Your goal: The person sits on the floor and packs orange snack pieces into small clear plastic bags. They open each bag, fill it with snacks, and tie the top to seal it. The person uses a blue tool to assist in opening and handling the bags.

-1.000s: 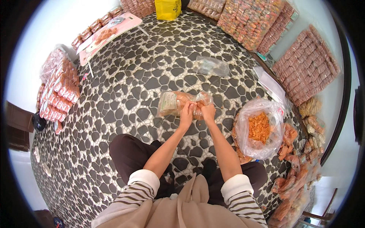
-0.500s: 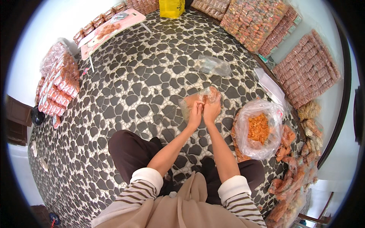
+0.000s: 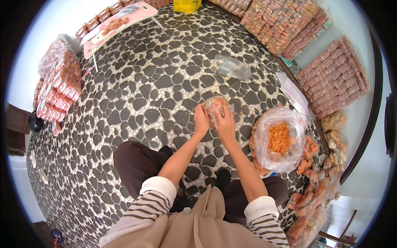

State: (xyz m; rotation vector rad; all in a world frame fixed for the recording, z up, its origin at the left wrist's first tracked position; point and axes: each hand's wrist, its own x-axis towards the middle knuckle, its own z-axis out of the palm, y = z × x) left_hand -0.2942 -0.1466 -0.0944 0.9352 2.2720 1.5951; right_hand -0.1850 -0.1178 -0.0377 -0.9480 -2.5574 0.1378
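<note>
A clear bag [image 3: 216, 105] filled with orange-brown food was grasped between two hands, held in front of the body above the patterned stone floor [image 3: 140, 93]. Its left side was pinched by the curled fingers of the left hand [image 3: 201, 120], while its near right side was covered by the bent, slightly spread fingers of the right hand [image 3: 226, 125]; the left fingertips were partly hidden. To the right of the hands, a large open plastic sack [image 3: 261, 140] was set with its mouth spread wide, and loose orange chips [image 3: 279, 138] were held inside it. Beyond it, filled clear packets [image 3: 308, 198] were heaped along the right side. Farther forward, a flat clear bag [image 3: 231, 67] was laid on the floor. At far left, stacked packs [image 3: 62, 89] of reddish-brown food were piled near a low pink table [image 3: 138, 14]. Both forearms were stretched forward from rolled white cuffs [image 3: 159, 188], converged toward the bag, with the wrists kept slightly apart.
</note>
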